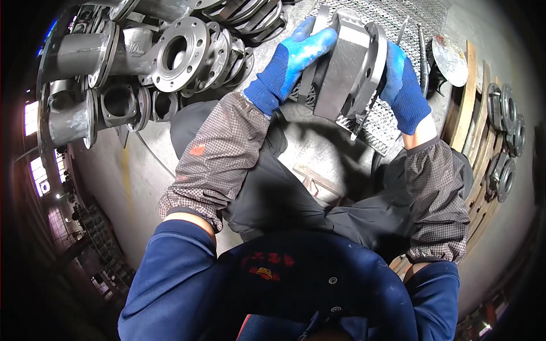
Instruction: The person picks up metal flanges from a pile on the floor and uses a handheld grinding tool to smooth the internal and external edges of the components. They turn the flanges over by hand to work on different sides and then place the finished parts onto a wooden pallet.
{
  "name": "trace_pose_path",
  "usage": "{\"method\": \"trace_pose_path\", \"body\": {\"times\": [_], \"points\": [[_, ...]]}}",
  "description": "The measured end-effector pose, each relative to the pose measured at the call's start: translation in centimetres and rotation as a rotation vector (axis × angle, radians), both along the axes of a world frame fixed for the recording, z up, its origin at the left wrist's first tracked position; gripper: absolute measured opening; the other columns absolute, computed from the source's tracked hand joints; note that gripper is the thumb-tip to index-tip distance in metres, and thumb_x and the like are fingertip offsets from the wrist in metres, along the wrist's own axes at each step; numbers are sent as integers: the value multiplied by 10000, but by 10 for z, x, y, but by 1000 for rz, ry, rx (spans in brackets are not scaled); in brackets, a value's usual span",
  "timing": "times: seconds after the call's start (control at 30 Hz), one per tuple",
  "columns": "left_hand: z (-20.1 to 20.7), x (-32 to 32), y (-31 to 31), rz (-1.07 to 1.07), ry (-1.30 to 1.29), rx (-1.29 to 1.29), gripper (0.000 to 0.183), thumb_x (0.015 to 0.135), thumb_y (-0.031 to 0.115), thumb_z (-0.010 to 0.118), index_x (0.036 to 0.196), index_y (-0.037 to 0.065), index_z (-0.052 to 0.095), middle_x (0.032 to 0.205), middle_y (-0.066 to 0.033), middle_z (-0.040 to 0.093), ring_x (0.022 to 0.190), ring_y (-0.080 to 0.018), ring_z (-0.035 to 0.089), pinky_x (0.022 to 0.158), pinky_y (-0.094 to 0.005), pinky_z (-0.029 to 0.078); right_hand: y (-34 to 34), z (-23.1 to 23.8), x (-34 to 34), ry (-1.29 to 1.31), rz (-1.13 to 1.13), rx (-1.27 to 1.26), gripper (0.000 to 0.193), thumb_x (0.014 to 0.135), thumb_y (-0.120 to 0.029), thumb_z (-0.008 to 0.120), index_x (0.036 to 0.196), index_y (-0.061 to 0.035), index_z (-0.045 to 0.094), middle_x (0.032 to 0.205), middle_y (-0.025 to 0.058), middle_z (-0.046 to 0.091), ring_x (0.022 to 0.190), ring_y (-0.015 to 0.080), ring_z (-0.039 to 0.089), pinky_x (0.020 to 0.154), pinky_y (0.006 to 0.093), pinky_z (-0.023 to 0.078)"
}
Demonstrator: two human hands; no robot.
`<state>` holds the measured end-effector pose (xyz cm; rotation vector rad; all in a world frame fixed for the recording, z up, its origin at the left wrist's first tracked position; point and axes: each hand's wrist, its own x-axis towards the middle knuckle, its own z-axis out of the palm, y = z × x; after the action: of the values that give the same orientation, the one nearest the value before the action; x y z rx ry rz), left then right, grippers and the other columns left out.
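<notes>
Between my two hands is a dark grey flanged metal casting [341,71], like a valve body, tilted over a textured metal grating [372,133]. My left hand [301,54], in a blue coated glove, grips its left flange, with the thumb lying near the top edge. On the other side my right hand [397,79], gloved the same way, holds against the right flange; its fingertips are hidden behind the metal. Checked sleeve covers wrap both forearms.
Flanged pipe castings [182,54] are stacked at the left. To the right, a wooden pallet [483,136] carries several round flanged parts [506,176]. A paint-stained round disc [450,59] and a dark hose [423,62] sit beyond my right hand.
</notes>
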<state>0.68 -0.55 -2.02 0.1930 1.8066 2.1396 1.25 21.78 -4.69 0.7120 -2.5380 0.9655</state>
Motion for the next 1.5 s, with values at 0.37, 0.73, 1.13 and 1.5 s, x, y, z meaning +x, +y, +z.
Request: {"method": "trace_pose_path", "body": {"times": [0.37, 0.73, 1.13, 1.5], "points": [[-31, 5, -21, 71, 533, 56, 461, 901, 184, 522, 1319, 39, 391, 1287, -130, 460, 1183, -217, 454, 988, -338, 382, -29, -9, 24, -481, -198, -445, 446, 957, -345, 386, 914, 61, 565, 702, 90, 522, 671, 143, 476, 627, 328, 396], [-38, -3, 6, 343, -166, 129, 455, 947, 263, 452, 1328, 26, 378, 1200, -22, 472, 1068, -111, 472, 952, -230, 375, -25, -27, 36, -905, -297, -1029, 413, 955, -209, 387, 1317, -11, 381, 1209, 102, 501, 1065, 180, 503, 931, 299, 378], [-5, 25, 18, 240, -271, 69, 520, 910, 412, 475, 1224, -2, 473, 1105, -102, 563, 963, -153, 557, 838, -264, 457, -14, -3, 48, -963, -323, -1000, 343, 931, -308, 444, 1059, -16, 571, 846, 60, 607, 684, 135, 582, 591, 260, 484], [1, 9, 6, 291, -536, 254, 553, 905, 481, 410, 1187, 12, 489, 1084, -158, 587, 898, -251, 617, 766, -358, 516, -20, 4, 27, -244, 3, 186, 493, 757, -83, 596, 1203, 42, 428, 931, 198, 593, 827, 337, 599, 703, 361, 486]]}}
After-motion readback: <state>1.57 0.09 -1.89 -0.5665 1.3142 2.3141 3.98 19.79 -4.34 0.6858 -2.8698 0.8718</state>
